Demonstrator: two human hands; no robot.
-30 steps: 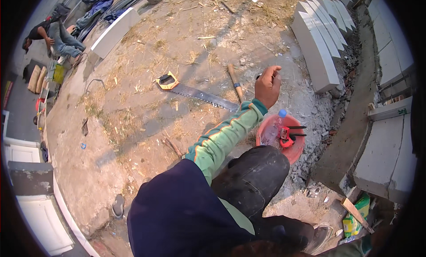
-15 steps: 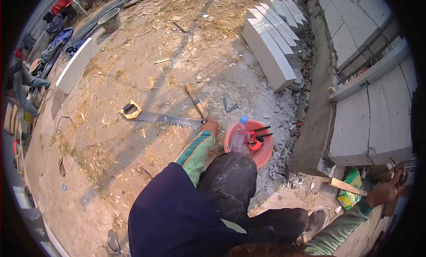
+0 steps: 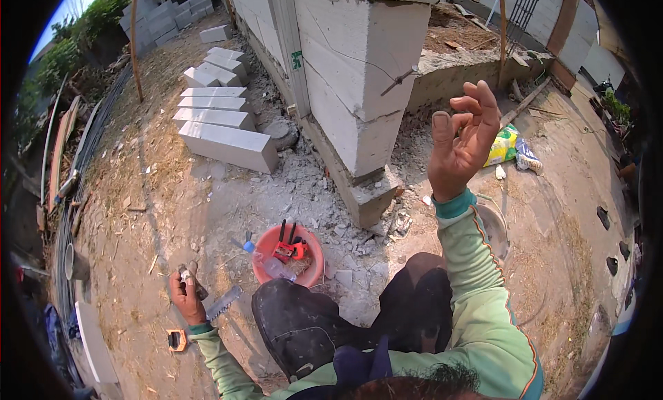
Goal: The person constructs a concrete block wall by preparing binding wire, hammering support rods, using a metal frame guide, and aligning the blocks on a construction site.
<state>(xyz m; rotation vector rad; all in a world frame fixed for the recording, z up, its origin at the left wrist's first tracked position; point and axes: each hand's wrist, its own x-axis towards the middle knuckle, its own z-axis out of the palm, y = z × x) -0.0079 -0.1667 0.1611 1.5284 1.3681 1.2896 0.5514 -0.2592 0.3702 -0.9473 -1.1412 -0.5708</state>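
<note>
My right hand (image 3: pixel 464 139) is raised beside the corner of a white block wall (image 3: pixel 387 58), thumb apart and fingers loosely curled, with nothing seen in it. A rusty nail (image 3: pixel 399 81) with a thin string tied to it sticks out at that corner, a little left of my fingers. Low on the left, my left hand (image 3: pixel 186 305) is closed on a hammer (image 3: pixel 199 284), seen nearly end-on with its handle mostly hidden. Just beyond that wrist lies a handsaw (image 3: pixel 177 340) with an orange handle, its blade partly covered by my hand.
A red basin (image 3: pixel 314 262) before my knees holds a plastic bottle (image 3: pixel 275 267) and a red tool with black prongs (image 3: pixel 286 251). White blocks (image 3: pixel 228 146) lie in a row at the left of the wall. Rubble (image 3: pixel 331 213) lines its footing; a yellow-green bag (image 3: pixel 502 146) lies right.
My view has swung right toward the wall corner. My right hand has come away from the nail and now hangs in the air. My left hand has lifted the hammer off the ground.
</note>
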